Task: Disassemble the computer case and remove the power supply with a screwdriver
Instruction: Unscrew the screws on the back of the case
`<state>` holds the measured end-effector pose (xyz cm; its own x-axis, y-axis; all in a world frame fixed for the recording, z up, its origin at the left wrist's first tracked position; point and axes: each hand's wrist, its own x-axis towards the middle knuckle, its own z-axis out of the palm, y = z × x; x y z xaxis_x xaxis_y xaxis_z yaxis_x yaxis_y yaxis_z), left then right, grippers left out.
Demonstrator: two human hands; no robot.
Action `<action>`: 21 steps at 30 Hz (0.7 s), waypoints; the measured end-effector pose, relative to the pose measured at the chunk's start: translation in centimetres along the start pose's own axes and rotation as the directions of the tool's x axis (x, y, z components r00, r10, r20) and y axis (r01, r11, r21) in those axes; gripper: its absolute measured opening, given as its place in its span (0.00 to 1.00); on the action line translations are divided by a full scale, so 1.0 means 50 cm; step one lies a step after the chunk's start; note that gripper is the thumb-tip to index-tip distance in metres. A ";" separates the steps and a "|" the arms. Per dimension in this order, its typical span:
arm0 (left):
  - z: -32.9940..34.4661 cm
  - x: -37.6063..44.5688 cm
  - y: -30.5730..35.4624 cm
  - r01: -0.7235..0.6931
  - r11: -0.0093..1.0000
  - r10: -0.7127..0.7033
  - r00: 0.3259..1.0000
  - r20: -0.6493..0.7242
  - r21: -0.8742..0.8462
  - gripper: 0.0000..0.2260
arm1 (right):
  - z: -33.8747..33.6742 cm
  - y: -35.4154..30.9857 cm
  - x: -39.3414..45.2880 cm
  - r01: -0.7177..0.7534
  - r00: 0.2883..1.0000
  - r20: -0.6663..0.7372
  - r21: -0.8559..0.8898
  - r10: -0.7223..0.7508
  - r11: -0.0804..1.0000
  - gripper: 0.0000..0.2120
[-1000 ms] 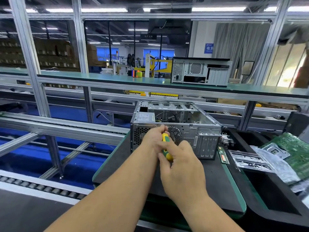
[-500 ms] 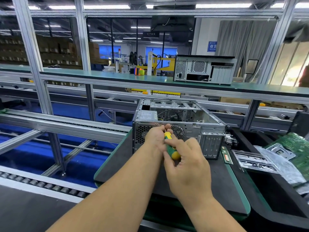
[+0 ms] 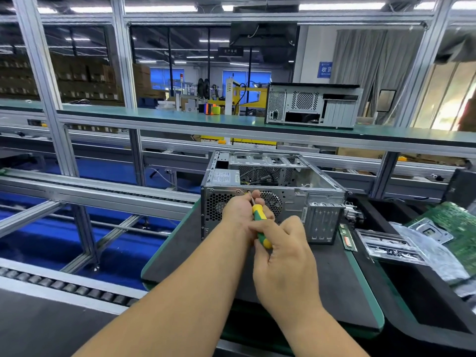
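Case [image 3: 319,202], frame centre, rear panel facing viewer. Screwdriver [image 3: 260,225]: axis runs up-left to a screw at the panel's top edge. Right hand [image 3: 286,256] curled round its handle; left hand [image 3: 242,210] pinches the shaft, nearer the screw.

screwdriver [image 3: 260,222] tip hidden behind left hand [image 3: 239,211] fingers, screw unseen, part of handle buried in right hand [image 3: 286,256], green circuit board [image 3: 453,228] cut off at right edge, power supply [image 3: 224,177] label too small to read
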<state>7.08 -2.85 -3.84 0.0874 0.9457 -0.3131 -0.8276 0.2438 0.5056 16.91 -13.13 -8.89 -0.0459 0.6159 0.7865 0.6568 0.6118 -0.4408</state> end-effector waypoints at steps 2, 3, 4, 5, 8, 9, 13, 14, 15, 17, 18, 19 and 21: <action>0.001 0.000 0.001 -0.004 1.000 0.004 1.000 0.003 0.005 0.20 | -0.002 -0.007 -0.002 -0.125 0.992 0.023 0.180 0.123 0.976 0.18; 0.001 -0.001 0.000 -0.011 1.000 0.011 1.000 -0.001 0.011 0.20 | -0.001 -0.013 -0.005 -0.242 0.970 0.055 0.307 0.236 0.920 0.19; 0.001 0.000 -0.002 -0.016 1.000 0.016 1.000 -0.007 0.006 0.19 | 0.001 -0.018 -0.006 -0.371 0.926 0.112 0.447 0.360 0.814 0.21; 0.002 0.001 -0.004 -0.016 1.000 0.016 1.000 -0.009 -0.008 0.19 | 0.005 -0.020 -0.007 -0.480 0.866 0.181 0.561 0.465 0.675 0.23; -0.001 0.009 -0.009 -0.016 1.000 0.016 1.000 0.001 -0.012 0.19 | 0.014 -0.021 -0.009 -0.563 0.801 0.231 0.607 0.553 0.561 0.22; -0.003 0.010 -0.008 -0.017 1.000 0.017 1.000 0.004 -0.004 0.19 | 0.011 -0.021 -0.010 -0.512 0.843 0.167 0.542 0.512 0.666 0.17; -0.009 0.011 0.000 -0.024 1.000 0.024 1.000 0.009 0.015 0.19 | 0.003 -0.009 -0.008 -0.196 0.979 -0.015 0.176 0.202 0.965 0.19; -0.008 0.008 0.000 -0.021 1.000 0.020 1.000 0.007 0.015 0.20 | 0.001 -0.008 -0.006 -0.148 0.988 -0.029 0.130 0.153 0.980 0.21; -0.005 0.004 0.000 -0.020 1.000 0.020 1.000 0.002 0.014 0.19 | 0.001 -0.008 -0.005 -0.116 0.992 -0.033 0.114 0.121 0.987 0.23; -0.001 0.001 0.001 -0.036 0.999 0.036 0.999 -0.010 0.023 0.18 | 0.003 -0.011 -0.002 -0.142 0.989 -0.019 0.191 0.148 0.971 0.25; 0.002 0.000 0.002 -0.044 0.998 0.044 0.999 -0.016 0.033 0.17 | 0.005 -0.014 -0.003 -0.204 0.978 0.005 0.270 0.210 0.941 0.25; 0.004 -0.002 0.003 -0.045 0.998 0.045 0.999 -0.016 0.040 0.18 | 0.007 -0.016 -0.004 -0.277 0.958 0.036 0.353 0.283 0.894 0.25; 0.008 -0.005 0.004 -0.034 0.999 0.035 0.999 -0.006 0.037 0.18 | 0.008 -0.020 -0.007 -0.403 0.908 0.106 0.477 0.404 0.781 0.20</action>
<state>7.12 -2.95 -3.34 0.0551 0.9522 -0.3005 -0.8091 0.2189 0.5453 15.96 -13.73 -8.93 0.1437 0.8596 0.4903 0.1723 0.4662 -0.8678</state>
